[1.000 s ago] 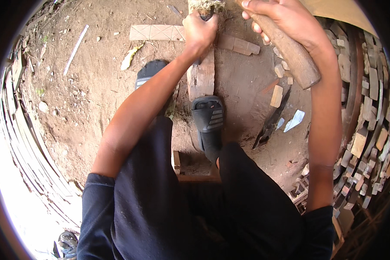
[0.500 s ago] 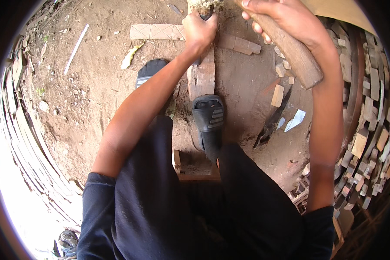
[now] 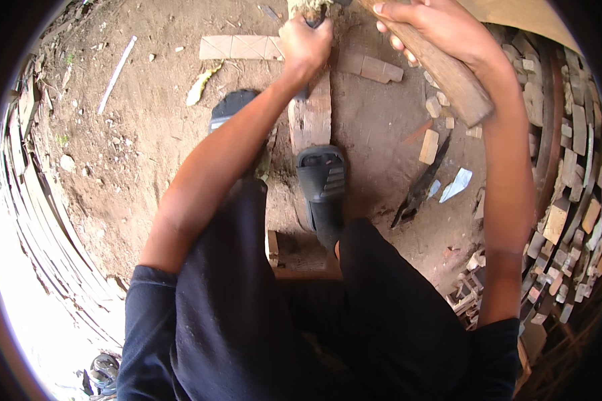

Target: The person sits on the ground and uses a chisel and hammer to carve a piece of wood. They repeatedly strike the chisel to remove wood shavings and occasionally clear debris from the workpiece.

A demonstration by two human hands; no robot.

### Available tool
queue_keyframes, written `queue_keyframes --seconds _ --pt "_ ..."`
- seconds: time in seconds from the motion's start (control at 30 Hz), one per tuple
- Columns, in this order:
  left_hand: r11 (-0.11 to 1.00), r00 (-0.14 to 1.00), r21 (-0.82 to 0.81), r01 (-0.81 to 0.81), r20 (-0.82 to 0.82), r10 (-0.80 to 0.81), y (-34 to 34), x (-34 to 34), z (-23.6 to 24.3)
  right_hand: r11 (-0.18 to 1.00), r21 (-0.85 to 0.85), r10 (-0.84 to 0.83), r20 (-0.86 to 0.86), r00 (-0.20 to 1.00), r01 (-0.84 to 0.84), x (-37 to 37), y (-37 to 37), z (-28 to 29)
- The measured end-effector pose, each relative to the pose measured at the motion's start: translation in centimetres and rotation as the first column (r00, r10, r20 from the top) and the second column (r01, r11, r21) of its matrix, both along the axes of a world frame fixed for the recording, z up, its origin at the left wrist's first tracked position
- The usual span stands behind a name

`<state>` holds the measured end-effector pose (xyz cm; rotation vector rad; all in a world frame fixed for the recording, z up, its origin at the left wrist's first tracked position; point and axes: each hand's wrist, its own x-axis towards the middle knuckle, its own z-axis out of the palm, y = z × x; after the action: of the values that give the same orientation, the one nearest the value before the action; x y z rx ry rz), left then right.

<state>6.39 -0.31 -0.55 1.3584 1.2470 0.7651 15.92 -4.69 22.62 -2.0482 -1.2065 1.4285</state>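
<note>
- Near us, our right sandal (image 3: 322,175) covers part of the plank (image 3: 311,120); we should stand firm.
- The lined strip (image 3: 241,47) lies left to right across the plank, its middle hidden.
- Our left hand (image 3: 308,43) is closed around the frayed tool (image 3: 310,8); we want it steady.
- Far right, our right hand (image 3: 448,30) grips the wooden handle (image 3: 448,73); we should aim with care.
</note>
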Motion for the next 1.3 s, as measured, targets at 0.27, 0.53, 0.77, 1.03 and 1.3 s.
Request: queue_keyframes --seconds 0.27,0.53,0.77,1.03,1.3 --pt "0.996 0.996 0.042 -0.076 -0.044 0.078 0.8 0.3 -0.4 0.968 0.245 -0.092 0.177 0.98 0.046 -1.4 1.7 -0.3" --pt "0.997 0.997 0.024 -0.071 -0.034 0.071 0.8 0.0 -0.4 0.987 0.119 0.109 -0.017 0.994 -0.106 -0.6 2.4 -1.4" --pt "0.999 0.999 -0.007 -0.05 -0.006 0.05 0.8 0.3 -0.5 0.983 0.185 -0.053 0.238 0.97 0.008 -2.3 3.0 -0.4" --pt "0.998 0.998 0.006 -0.059 0.009 0.059 0.2 -0.2 0.8 0.995 -0.003 0.1 -0.01 0.995 -0.1 -0.2 1.7 -0.9" --pt "0.981 0.974 0.192 0.018 -0.227 0.026 0.5 0.2 -0.5 0.959 0.019 -0.279 -0.089 0.956 0.281 0.2 -1.0 -3.7"
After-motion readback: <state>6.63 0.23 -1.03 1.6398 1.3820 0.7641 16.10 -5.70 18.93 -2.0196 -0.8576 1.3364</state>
